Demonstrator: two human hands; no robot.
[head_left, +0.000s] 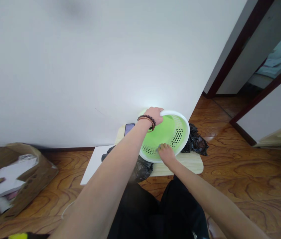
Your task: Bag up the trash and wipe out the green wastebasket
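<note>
While left hand (155, 114) grips colander (164, 132), right hand (165, 153) inside, box (34, 172) holds papers (8, 179)

The strainer basket (166, 132) under the left hand (155, 115) is smooth plastic, matt lime green inside with punched holes, its rim white and glossy. On that wrist sits a bracelet (147, 119) of polished wooden beads. Beneath the right hand (166, 153) the low table (191, 162) shows pale, matt wood grain. Right of both hands a black plastic bag (195, 142) is crinkled and shiny; the wooden floor (242, 176) beyond gleams with varnish. Left of the left hand, the phone (129, 128) has a glossy screen.
</note>
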